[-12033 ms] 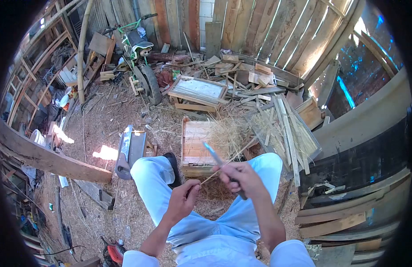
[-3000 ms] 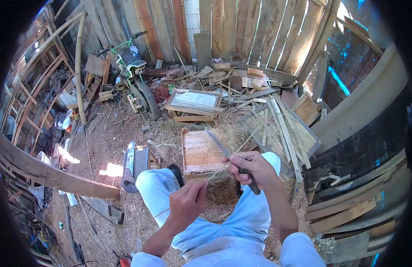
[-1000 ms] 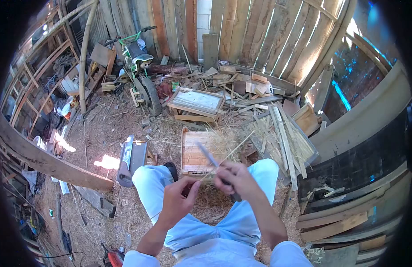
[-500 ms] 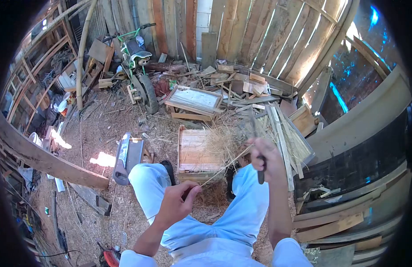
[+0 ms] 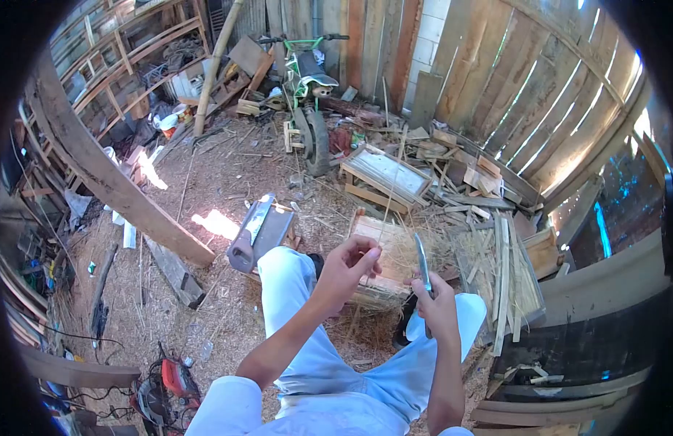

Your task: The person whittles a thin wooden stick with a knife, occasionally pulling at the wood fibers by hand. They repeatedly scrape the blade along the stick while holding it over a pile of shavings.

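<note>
the left hand (image 5: 347, 265) pinches a thin sliver (image 5: 384, 216) that rises above the wooden crate (image 5: 375, 231); the right hand (image 5: 437, 307) is closed round a knife (image 5: 422, 259) (blade pointing up), just beside the left.

Two hands (image 5: 345, 270) (image 5: 437, 309), one knife (image 5: 423, 263), one thin stick (image 5: 381, 231), one wooden crate (image 5: 367, 227), one framed panel (image 5: 386, 171), one small motorbike (image 5: 311, 87)

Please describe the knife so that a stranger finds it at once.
Find the person's pale trousers at the bottom centre. Just above them, the right hand grips the knife. Its thin grey blade points up, unlike the yellow straw and slats around.
</note>
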Motion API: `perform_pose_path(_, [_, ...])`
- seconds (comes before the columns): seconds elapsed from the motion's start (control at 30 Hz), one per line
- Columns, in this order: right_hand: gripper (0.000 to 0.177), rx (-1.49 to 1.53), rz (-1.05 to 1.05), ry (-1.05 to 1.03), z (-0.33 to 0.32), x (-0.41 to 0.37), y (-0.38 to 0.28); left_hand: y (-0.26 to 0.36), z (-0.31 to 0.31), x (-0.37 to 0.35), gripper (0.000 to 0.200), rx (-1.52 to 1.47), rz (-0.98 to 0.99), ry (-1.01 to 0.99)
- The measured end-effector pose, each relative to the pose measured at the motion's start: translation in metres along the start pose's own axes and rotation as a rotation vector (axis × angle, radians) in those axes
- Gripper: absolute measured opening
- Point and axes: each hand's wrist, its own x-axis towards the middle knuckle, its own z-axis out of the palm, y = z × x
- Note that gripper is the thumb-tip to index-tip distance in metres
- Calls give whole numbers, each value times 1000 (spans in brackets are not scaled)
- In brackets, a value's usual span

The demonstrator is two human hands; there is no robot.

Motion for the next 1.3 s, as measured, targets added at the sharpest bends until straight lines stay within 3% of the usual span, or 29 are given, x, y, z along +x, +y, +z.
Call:
perform_pose_path(0.13, [28,172,26,-87,12,-15,-4,1,-6,22,16,-32,77,38])
perform_pose_path(0.3, [22,84,26,-216,12,-29,8,2,-10,38,12,-147,80,149])
perform_pose_path(0.37, [15,-71,-73,-167,5,-32,15,1,-14,40,13,-170,90,156])
perform_pose_path(0.57, [9,-195,-62,-116,-17,-32,18,15,-40,57,15,-118,178,98])
perform_pose_path(0.8, [9,-346,-151,-45,-21,-23,21,79,-78,65,9,-128,384,313])
perform_pose_path(1.0, [11,-426,-345,148,-31,-6,1,93,-98,52,14,-65,509,473])
perform_pose_path(1.17, [11,-450,-386,228,-37,-4,-33,90,-125,48,12,-142,494,470])
perform_pose_path(1.3, [14,-644,-428,324,-47,1,-36,93,-130,42,12,-132,472,472])
